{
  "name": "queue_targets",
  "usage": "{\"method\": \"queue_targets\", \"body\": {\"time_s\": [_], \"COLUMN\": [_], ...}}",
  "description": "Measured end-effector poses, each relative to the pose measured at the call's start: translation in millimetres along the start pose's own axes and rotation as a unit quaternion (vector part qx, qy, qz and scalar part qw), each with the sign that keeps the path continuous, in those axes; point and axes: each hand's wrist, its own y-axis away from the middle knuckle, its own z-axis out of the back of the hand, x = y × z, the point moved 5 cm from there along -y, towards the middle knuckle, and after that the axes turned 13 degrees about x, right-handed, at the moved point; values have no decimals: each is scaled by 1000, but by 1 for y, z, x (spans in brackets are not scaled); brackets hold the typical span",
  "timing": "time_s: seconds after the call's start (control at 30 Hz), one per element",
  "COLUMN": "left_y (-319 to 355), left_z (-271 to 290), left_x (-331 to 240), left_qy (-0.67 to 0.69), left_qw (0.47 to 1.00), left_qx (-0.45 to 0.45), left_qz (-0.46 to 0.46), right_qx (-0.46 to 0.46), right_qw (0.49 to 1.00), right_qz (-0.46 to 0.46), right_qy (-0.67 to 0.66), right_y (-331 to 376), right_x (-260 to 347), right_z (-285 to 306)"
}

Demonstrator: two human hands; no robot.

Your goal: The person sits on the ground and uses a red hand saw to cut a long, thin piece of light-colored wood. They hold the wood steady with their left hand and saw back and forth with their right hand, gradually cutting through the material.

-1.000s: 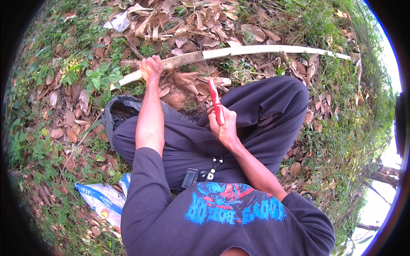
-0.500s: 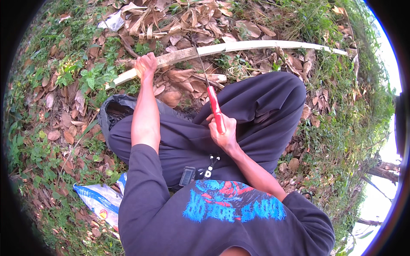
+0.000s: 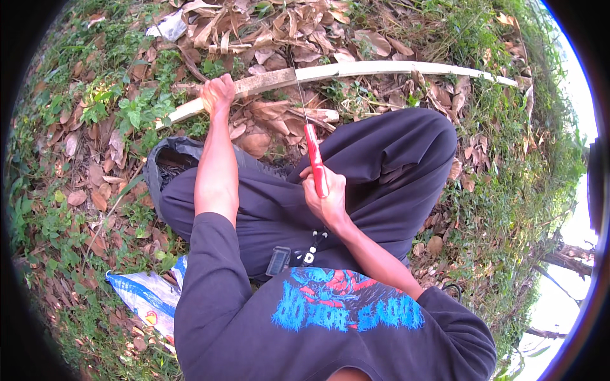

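A long pale strip of split wood or bamboo (image 3: 375,68) runs across in front of my legs. Its left part is rough and brown, while the longer right part looks pale and shaved. My left hand (image 3: 218,94) is closed round the strip near its left end. In my right hand (image 3: 326,195), fingers wrapped, is the red handle of a knife (image 3: 314,152), held over my lap. Seen nearly edge-on, the thin blade points away from me and meets the strip where brown turns pale. Whether it bites into the surface cannot be made out.
Dry leaves (image 3: 254,28) and green plants (image 3: 136,111) cover the ground. My folded legs (image 3: 394,152) lie just below the strip. Beside my left knee is a dark, open-mouthed item (image 3: 175,152). A blue-and-white plastic sack (image 3: 143,295) lies at lower left; branches (image 3: 569,260) show far right.
My right hand and the knife handle have shifted slightly left and away from me. The blade stands a little more upright in the picture. My left hand keeps its grip on the strip.
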Motion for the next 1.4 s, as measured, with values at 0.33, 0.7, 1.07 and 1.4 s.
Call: {"method": "queue_targets", "body": {"time_s": [0.33,0.7,1.07,1.4], "left_y": [2,10,11,7], "left_z": [-1,-9,-14,-12], "left_x": [5,11,22,12], "left_qy": [20,17,15,41], "left_qw": [999,1000,1000,998], "left_qx": [14,0,-12,-7], "left_qz": [25,-11,18,40], "right_qx": [-47,-50,-61,-22], "right_qw": [997,997,986,995], "right_qz": [23,30,144,100], "right_qy": [49,59,58,21], "right_y": [-69,-73,-26,-14], "right_x": [-9,-13,1,-5], "right_z": [-4,-5,-10,-10]}}
